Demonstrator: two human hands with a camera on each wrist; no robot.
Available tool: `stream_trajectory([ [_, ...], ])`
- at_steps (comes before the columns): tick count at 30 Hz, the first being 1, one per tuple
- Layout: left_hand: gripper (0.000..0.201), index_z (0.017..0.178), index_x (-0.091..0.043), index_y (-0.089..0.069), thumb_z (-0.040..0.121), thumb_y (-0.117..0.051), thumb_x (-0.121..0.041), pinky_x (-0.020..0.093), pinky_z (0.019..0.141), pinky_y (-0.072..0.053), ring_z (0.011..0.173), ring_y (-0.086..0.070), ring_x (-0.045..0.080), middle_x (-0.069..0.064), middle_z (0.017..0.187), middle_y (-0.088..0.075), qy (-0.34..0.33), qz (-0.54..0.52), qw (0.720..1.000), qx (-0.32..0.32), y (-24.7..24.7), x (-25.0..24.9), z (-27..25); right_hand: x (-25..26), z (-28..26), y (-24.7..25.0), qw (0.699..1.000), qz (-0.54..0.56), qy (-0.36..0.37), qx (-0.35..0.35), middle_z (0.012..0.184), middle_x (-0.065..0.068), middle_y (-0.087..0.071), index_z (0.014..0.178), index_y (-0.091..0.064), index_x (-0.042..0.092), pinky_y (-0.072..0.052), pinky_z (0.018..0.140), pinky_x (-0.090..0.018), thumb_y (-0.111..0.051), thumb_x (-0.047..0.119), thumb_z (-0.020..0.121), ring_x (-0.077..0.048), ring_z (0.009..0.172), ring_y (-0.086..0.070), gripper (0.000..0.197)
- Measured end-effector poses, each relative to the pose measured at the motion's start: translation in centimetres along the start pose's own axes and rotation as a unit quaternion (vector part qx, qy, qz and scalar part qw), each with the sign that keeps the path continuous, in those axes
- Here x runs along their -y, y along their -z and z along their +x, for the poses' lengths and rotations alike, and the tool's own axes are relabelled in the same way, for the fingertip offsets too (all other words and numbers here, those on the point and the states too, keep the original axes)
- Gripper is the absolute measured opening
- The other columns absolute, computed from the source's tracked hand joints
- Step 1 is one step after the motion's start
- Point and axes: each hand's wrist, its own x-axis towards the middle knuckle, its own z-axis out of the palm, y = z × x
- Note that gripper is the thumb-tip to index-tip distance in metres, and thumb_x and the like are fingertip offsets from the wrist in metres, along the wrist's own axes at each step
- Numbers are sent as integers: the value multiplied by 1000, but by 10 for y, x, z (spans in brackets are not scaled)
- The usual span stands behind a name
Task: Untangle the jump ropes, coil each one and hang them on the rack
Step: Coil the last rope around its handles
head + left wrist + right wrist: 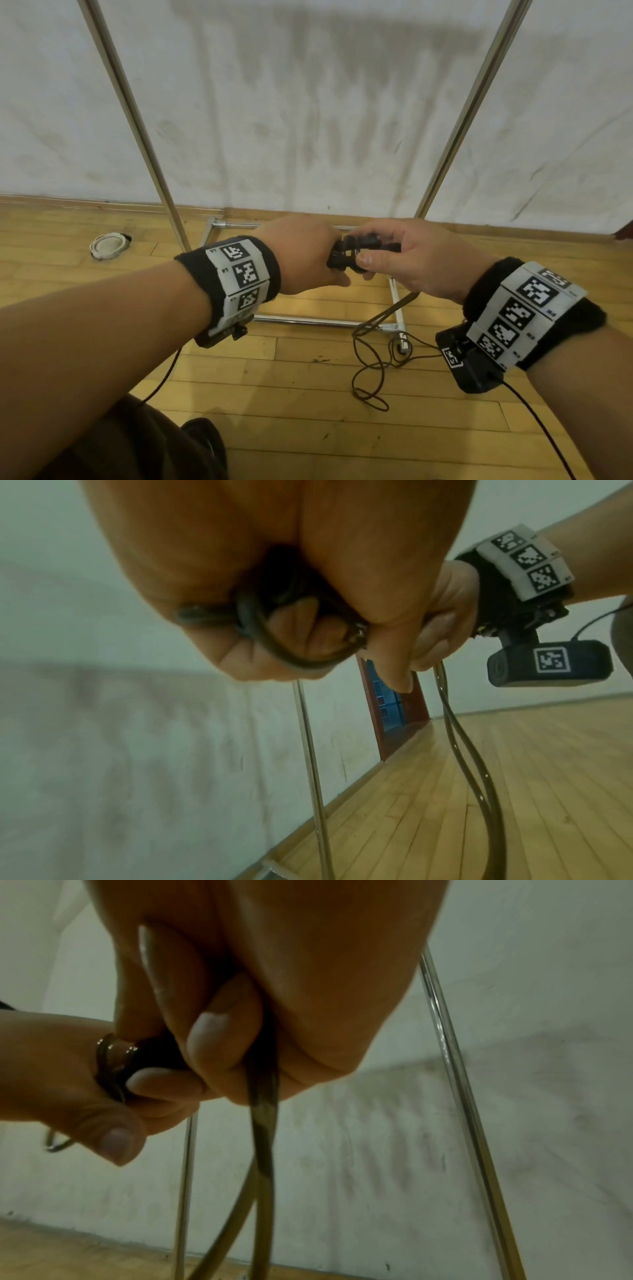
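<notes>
Both grips, left hand (301, 253) and right hand (407, 257), clamp one black jump rope (359, 251) bundle between them. Loose cord trails below the right grip to the floor (308, 394).

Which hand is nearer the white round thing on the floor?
Left. The left hand is just right of the white round thing; the right hand is farther right. Both grip the black rope bundle.

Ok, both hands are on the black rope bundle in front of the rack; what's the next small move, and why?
Probably draw up another length and wrap one more loop. The left hand and right hand grip the coiled part of the jump rope, but two strands hang from the right hand to loose loops on the floor, by the rack base, so the coil seems unfinished.
</notes>
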Motion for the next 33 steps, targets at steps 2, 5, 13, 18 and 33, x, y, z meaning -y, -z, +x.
stream_trajectory([
  [2, 30, 87, -38, -56, 92, -69, -64, 22, 56, -34, 69, -56, 4, -11, 78, -62, 19, -58, 998, 3, 1, 4, 1, -5, -1, 7, 1000, -3, -7, -15, 88, 12, -77, 129, -62, 38, -37, 64, -20, -63, 37, 100, 12, 65, -62, 30],
  [5, 40, 104, -41, -57, 82, -76, -69, 21, 58, -38, 73, -58, 1, -15, 84, -63, 51, -150, 987, 6, 4, 18, -2, -19, -3, 19, 995, -74, -54, -38, 77, 15, -75, 113, -69, 40, -39, 65, -26, -54, 41, 103, 6, 55, -58, 18],
  [13, 52, 87, -32, -54, 79, -65, -81, 30, 60, -40, 62, -55, 11, -9, 72, -59, 59, -117, 986, 103, 7, 40, -8, -48, -13, 40, 967, -132, -92, -199, 70, 12, -62, 93, -68, 35, -37, 61, -29, -57, 39, 102, 5, 67, -55, 14],
  [18, 47, 93, -26, -58, 90, -63, -72, 25, 49, -42, 39, -46, 2, -14, 49, -52, 81, -197, 975, 57, 5, 43, -8, -48, -12, 38, 967, -126, -144, -169, 76, 12, -66, 93, -69, 36, -42, 62, -27, -59, 37, 102, -4, 72, -61, 13],
  [33, 31, 99, -16, -58, 91, -68, -44, 25, 39, -37, 44, -41, 12, -5, 58, -51, 22, -532, 845, 44, 0, 18, -6, 8, 13, -66, 926, 368, -81, 21, 95, -19, -74, 130, -58, 3, -62, 87, -40, -45, 18, 110, -31, 82, -74, 28],
])
